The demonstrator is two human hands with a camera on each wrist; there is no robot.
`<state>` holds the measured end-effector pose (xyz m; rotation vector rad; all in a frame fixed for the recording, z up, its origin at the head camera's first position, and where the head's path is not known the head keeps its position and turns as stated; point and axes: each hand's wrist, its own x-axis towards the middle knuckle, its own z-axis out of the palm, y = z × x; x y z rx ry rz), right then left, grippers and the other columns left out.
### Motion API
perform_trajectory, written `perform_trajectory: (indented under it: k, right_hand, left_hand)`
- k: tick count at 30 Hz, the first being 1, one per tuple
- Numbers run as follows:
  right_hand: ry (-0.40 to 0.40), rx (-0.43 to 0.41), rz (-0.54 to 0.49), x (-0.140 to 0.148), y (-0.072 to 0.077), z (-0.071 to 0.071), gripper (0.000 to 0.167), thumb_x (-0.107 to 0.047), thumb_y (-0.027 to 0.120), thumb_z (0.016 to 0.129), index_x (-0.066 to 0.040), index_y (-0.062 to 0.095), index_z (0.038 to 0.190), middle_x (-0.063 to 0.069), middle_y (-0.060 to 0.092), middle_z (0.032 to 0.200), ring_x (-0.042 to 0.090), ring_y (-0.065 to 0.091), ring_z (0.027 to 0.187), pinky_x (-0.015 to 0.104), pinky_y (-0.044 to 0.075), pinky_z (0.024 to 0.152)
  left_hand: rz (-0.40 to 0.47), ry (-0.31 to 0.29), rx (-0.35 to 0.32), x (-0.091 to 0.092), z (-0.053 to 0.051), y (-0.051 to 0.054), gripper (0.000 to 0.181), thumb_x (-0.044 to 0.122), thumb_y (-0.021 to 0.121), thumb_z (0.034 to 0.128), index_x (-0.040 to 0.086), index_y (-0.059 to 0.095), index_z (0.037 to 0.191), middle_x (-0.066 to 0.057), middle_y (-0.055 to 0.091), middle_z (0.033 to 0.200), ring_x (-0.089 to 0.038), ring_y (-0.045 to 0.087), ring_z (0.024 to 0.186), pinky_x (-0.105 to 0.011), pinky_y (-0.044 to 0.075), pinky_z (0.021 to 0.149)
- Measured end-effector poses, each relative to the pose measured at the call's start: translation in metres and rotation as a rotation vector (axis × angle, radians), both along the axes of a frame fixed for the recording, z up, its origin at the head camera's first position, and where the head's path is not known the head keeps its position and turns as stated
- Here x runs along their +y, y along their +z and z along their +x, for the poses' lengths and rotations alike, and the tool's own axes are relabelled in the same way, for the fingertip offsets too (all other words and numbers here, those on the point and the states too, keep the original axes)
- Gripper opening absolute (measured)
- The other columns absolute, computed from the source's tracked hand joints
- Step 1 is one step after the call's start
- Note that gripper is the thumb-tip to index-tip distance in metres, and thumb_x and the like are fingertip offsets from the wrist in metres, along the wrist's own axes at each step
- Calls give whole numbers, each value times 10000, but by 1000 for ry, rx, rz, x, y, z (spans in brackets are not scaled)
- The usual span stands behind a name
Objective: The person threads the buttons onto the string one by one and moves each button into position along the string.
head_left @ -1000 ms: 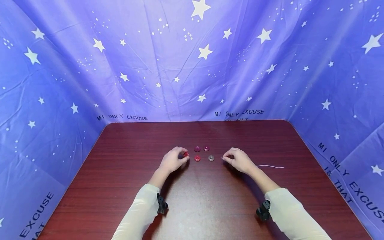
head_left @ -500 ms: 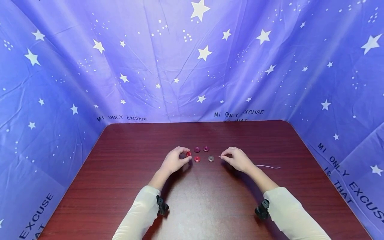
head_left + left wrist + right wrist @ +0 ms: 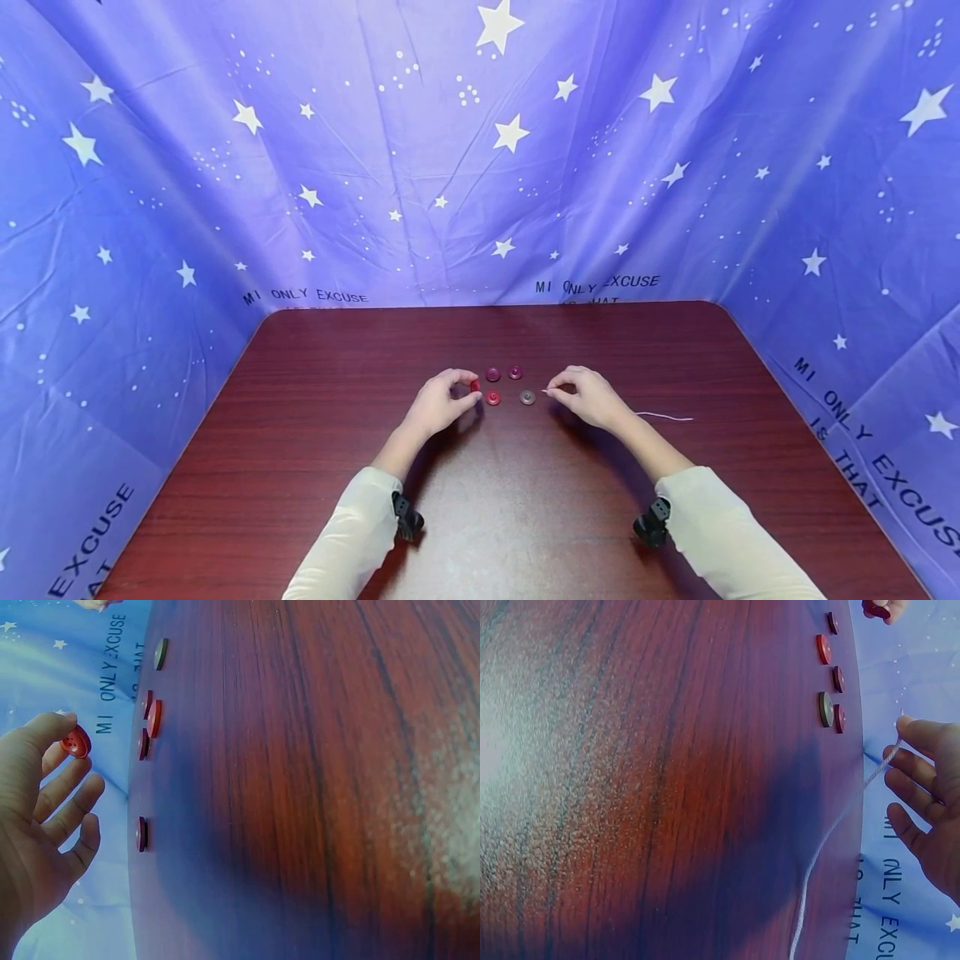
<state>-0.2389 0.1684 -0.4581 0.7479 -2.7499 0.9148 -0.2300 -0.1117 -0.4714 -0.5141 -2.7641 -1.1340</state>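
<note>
My left hand [image 3: 437, 402] pinches a red button [image 3: 76, 741] between thumb and index finger; its holes face the left wrist camera. A white string [image 3: 815, 857] is pinched near its end by my right hand [image 3: 592, 398], with a short tip poking past the fingertips. The rest of the string trails behind that hand over the table. Between the hands lie a bright red button [image 3: 492, 398], a grey-green button [image 3: 527, 397] and two purplish-red buttons [image 3: 492, 374]. One more dark red button [image 3: 142, 834], seen in the wrist views, is hidden behind my left hand in the head view.
The buttons lie on a dark reddish wood-grain table [image 3: 480, 508]. Past its far edge hangs a blue-purple cloth [image 3: 420, 167] with white stars and lettering, which also covers both sides. A black wrist camera [image 3: 408, 517] sits at each sleeve cuff.
Both hands have moved slightly inward, bringing the held button and the string tip closer together. The red button has turned more edge-on to the head view. The string's tail has slid left.
</note>
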Motion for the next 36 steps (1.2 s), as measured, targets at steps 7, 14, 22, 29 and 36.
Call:
perform_trajectory:
  k: [7, 14, 22, 29, 36]
  right_hand:
    - [0, 11, -5, -2, 0, 0, 45, -189, 687, 830, -151, 701, 811, -60, 648, 782, 90, 535, 736, 273, 434, 685]
    - [18, 4, -4, -5, 1, 1, 47, -179, 671, 845, -146, 684, 814, -62, 652, 799, 103, 562, 776, 292, 453, 715]
    - [37, 1, -22, -10, 3, 2, 59, -165, 658, 853, -138, 677, 805, -60, 649, 795, 98, 569, 775, 293, 461, 723]
    - [44, -7, -28, -15, 6, 4, 49, -170, 673, 839, -145, 669, 797, -68, 636, 782, 85, 562, 760, 276, 460, 711]
    - [48, -9, -24, -18, 7, 4, 46, -164, 671, 837, -145, 666, 795, -67, 628, 777, 79, 553, 758, 275, 459, 713]
  left_hand:
    - [24, -4, -22, 3, 2, 0, 285, 247, 674, 849, 113, 657, 1099, -14, 673, 1042, -161, 622, 845, -296, 504, 746]
    - [43, -23, -33, 7, 1, -2, 290, 208, 682, 840, 75, 662, 1097, -24, 707, 983, -124, 629, 795, -351, 504, 840]
    - [78, -35, -50, 8, 1, -2, 284, 190, 691, 828, 87, 666, 1092, -25, 714, 957, -112, 615, 783, -237, 485, 713]
    - [117, -64, -49, 10, 1, -4, 297, 177, 689, 831, 55, 657, 1099, -51, 717, 930, -137, 630, 771, -218, 493, 692]
    - [143, -83, -59, 12, 2, -4, 324, 159, 676, 838, 16, 639, 1126, -75, 698, 1031, -156, 642, 793, -246, 514, 714]
